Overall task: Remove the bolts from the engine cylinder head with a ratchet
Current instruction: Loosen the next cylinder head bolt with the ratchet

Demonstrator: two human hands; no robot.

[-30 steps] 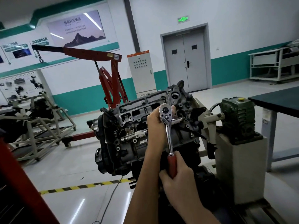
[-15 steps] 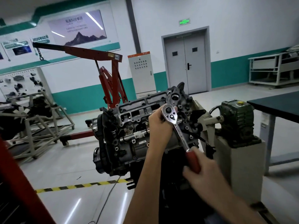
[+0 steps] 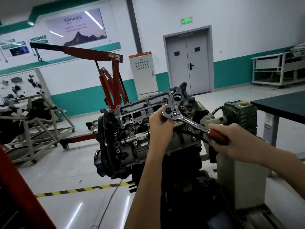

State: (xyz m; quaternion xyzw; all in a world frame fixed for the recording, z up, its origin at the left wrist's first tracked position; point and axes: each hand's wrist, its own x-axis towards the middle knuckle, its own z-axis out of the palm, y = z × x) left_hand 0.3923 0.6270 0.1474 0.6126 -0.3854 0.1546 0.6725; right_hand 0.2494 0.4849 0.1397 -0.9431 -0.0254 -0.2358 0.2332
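A grey engine with its cylinder head [image 3: 137, 113] exposed sits tilted on a stand at the centre. A chrome ratchet [image 3: 184, 119] with a red handle lies across the head, its round head at the upper left and the handle pointing down to the right. My left hand [image 3: 160, 124] curls around the ratchet's head end, under it; the socket and the bolt are hidden behind that hand. My right hand [image 3: 227, 139] grips the red handle.
A green gearbox [image 3: 240, 114] on a beige pedestal [image 3: 239, 177] stands right of the engine. A dark table [image 3: 280, 104] is at the far right. A red engine hoist [image 3: 109, 76] stands behind, and a metal frame stand [image 3: 36, 123] at left. Yellow-black tape [image 3: 79, 190] crosses the floor.
My right hand has swung the ratchet handle counter-clockwise, from pointing straight down to pointing down-right. My left hand has stayed at the ratchet head.
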